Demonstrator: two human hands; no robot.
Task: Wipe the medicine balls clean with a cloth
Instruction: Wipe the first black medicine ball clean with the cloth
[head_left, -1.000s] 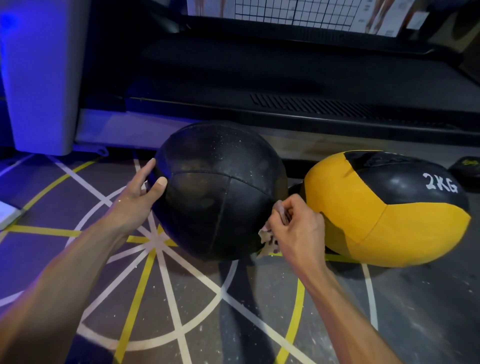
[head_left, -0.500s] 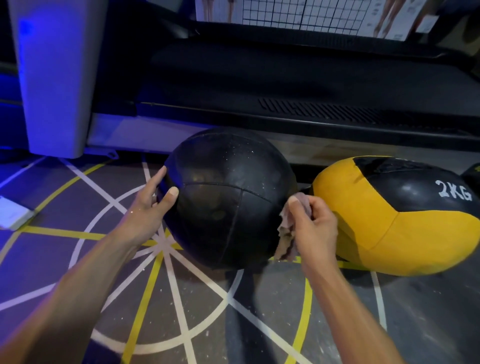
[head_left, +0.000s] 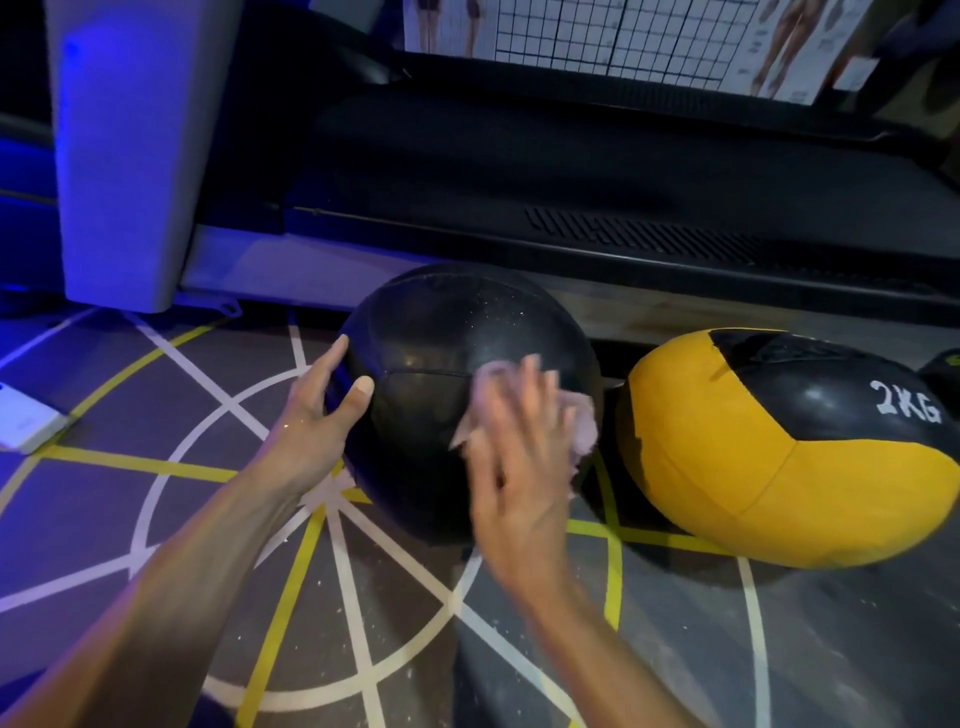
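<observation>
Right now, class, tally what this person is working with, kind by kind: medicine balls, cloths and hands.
Medicine balls: 2, the black ball and the yellow-and-black ball
Cloths: 1, the cloth
Hands: 2, left hand and right hand
Total: 5

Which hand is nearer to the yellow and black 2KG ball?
The right hand. It presses the cloth on the black ball, on the side facing the 2KG ball. The left hand holds the black ball's far side.
</observation>
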